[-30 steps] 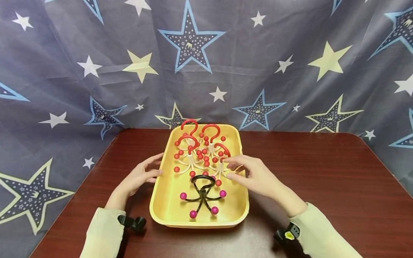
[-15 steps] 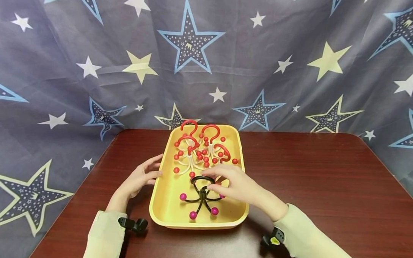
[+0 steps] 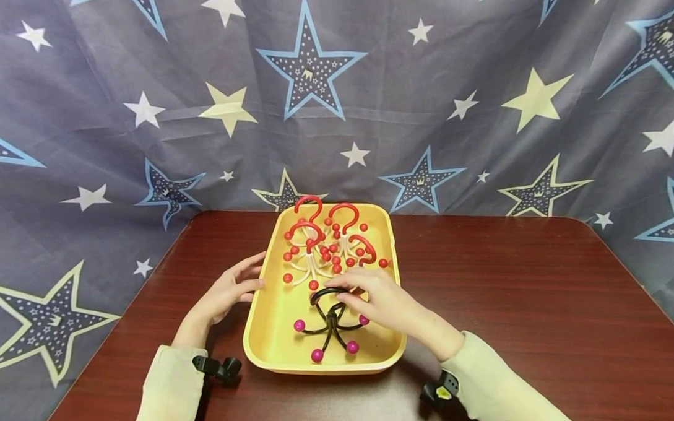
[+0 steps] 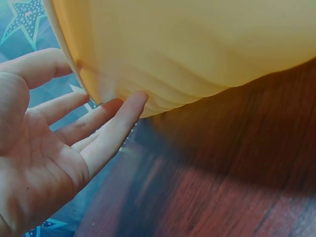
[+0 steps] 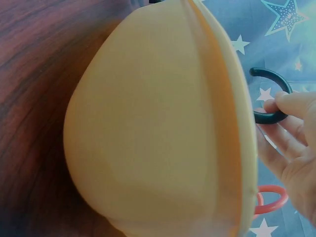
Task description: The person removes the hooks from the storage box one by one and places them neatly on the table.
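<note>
A black hanging hook with a curved top and several arms ending in magenta balls stands in the near half of the yellow tray. My right hand holds its curved top between thumb and fingers. The right wrist view shows the black loop in that pinch. My left hand holds the tray's left edge, thumb over the rim and fingers along the outer wall. Several white hanging hooks with red tops and red balls stand farther back, one partly hidden behind my right hand.
The tray sits on a dark red-brown wooden table. A grey cloth with stars hangs behind the table's far edge. A black camera is strapped to my left wrist, another black camera to my right.
My right hand has moved left and nearer, from beside a red-topped hook to the black hook's top. The black hook has shifted slightly in its grip. My left hand stays at the tray.
</note>
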`<state>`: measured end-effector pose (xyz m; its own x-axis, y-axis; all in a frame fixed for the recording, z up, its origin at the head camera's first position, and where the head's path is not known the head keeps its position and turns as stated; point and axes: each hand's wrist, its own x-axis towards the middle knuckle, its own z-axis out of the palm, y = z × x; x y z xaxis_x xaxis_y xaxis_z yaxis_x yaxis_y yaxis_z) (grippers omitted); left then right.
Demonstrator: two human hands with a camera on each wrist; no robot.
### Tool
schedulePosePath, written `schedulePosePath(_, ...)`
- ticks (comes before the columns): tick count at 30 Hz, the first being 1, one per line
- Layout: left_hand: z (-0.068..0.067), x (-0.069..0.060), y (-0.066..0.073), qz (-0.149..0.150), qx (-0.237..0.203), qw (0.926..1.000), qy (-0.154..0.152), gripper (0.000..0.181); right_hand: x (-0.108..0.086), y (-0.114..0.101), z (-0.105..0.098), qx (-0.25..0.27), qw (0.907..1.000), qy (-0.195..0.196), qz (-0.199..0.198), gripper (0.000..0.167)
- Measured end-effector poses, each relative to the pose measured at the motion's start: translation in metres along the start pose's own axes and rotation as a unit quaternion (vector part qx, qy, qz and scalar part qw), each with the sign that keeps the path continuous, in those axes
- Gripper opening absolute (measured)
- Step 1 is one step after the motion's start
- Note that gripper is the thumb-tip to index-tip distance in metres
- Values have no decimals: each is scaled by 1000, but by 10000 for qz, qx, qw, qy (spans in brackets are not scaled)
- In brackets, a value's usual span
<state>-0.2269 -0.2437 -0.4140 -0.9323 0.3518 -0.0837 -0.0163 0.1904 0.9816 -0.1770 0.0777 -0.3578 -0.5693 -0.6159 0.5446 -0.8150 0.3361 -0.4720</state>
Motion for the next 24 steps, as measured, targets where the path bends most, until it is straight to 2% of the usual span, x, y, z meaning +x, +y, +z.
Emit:
schedulePosePath(7,0,0,0,1,-101,9999,-22,64,1,-1,-7,-23,10000,6,96,24)
schedulePosePath(13,-1,0,0,30,-174,9998,-44,65,3,0,-17,-50,9999,158,-3,24)
schedulePosePath(24,-1,-1,0,55,-205,9998,-48,65,4,2,-51,-44,9979,639,-1,24)
